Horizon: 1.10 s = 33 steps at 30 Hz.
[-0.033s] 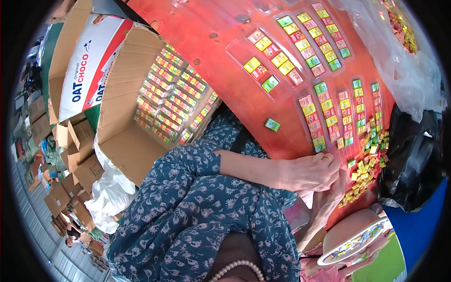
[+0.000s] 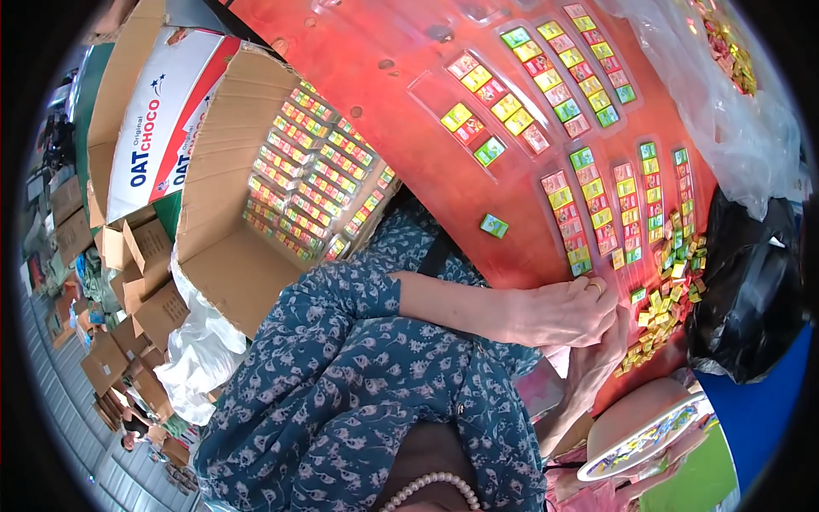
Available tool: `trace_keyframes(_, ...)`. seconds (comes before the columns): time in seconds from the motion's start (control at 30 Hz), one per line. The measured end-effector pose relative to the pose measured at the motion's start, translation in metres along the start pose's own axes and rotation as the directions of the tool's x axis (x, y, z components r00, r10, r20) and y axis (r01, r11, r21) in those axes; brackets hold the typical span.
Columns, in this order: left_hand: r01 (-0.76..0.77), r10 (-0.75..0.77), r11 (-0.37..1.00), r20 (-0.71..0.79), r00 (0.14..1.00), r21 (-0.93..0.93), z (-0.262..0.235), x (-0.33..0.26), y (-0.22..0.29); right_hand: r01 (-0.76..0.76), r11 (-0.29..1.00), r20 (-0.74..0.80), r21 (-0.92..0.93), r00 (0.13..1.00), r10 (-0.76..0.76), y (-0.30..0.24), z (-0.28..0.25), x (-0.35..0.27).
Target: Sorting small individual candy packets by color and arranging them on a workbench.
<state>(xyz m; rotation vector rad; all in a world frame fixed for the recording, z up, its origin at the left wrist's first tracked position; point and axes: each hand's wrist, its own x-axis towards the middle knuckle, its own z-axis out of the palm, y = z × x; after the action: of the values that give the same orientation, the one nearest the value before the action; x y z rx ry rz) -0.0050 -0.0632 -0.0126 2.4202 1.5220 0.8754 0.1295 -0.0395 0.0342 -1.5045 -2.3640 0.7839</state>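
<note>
Nearest the camera, a blue floral sleeve and a pearl necklace fill the lower frame. Both hands meet at the near edge of the red counter. The left hand, wearing a ring, is curled with fingers bent inward; the right hand lies just beneath it, fingers tucked up against it. Whether either pinches a packet cannot be told, as the fingertips are hidden between the two hands.

Just beyond the hands lies a loose heap of small packets, yellow, green and red, touching the counter. Above the heap, packets sit in clear moulded trays, in straight columns; one green packet lies alone, apart from any row. A black bag stands right of the heap, a clear plastic bag farther off. A round plate sits at lower right.

Judgement: the filling appears to be in hand. It is best done by taking one packet at a time, keeping it face up and seating it squarely in the next vacant pocket.

At far left, an open cardboard box holds filled trays.
</note>
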Motion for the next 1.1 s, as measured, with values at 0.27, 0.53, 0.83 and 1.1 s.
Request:
trace_keyframes(0.27, -0.037, 0.036, 0.999, -0.023, 0.999, -0.029, -0.006, 0.006, -0.001, -0.006, 1.000, -0.118, 0.000, 0.993, 0.006, -0.003, -0.004, -0.001)
trace_keyframes(0.53, 0.040, -0.060, 0.956, -0.061, 0.996, -0.289, -0.084, -0.012, -0.066, 0.242, 0.969, -0.033, 0.047, 0.970, -0.241, -0.064, 0.005, 0.058)
trace_keyframes(0.83, 0.357, -0.370, 0.913, -0.035, 0.928, -0.196, -0.165, -0.059, -0.152, 0.438, 0.845, -0.040, 0.308, 0.893, -0.448, -0.138, 0.093, 0.137)
trace_keyframes(1.1, 0.360, -0.368, 0.912, -0.005, 0.930, -0.197, -0.158, -0.085, -0.188, 0.350, 0.879, 0.062, 0.323, 0.919, -0.389, -0.149, 0.111, 0.141)
